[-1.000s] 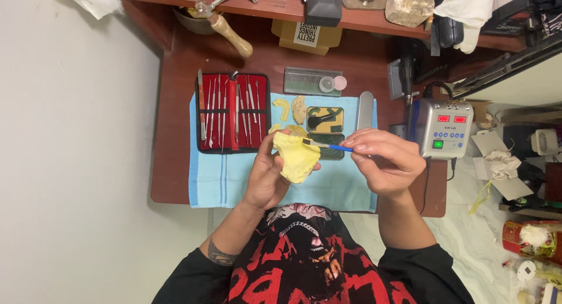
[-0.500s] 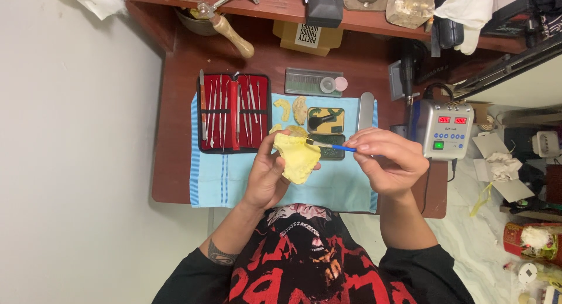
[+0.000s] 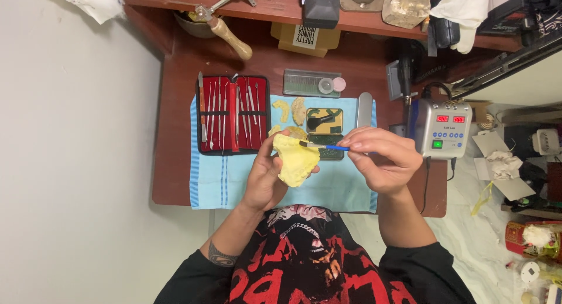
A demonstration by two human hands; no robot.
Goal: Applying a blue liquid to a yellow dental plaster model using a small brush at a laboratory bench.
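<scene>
Barely anything is shifting since a second ago: both hands are staying at the middle of the desk, with the brush tip still resting on the yellow piece. Left hand [image 3: 266, 178] is gripping a lumpy, matte yellow cast [image 3: 297, 159] between thumb and fingers, holding it above the light blue cloth [image 3: 342, 187]. Right hand [image 3: 383, 157], at 3 o'clock from the cast, is pinching a thin blue-handled brush [image 3: 325, 146], its bristles touching the cast's upper edge. At 11 o'clock, a red case of slim metal tools [image 3: 233, 114] is lying open, just beside the hands. At 12 o'clock, a small dark tray [image 3: 325, 121] is sitting close. A grey control box [image 3: 443, 128] is crowding the desk's right edge. Bare cloth is lying open toward the near edge, under the wrists.
</scene>
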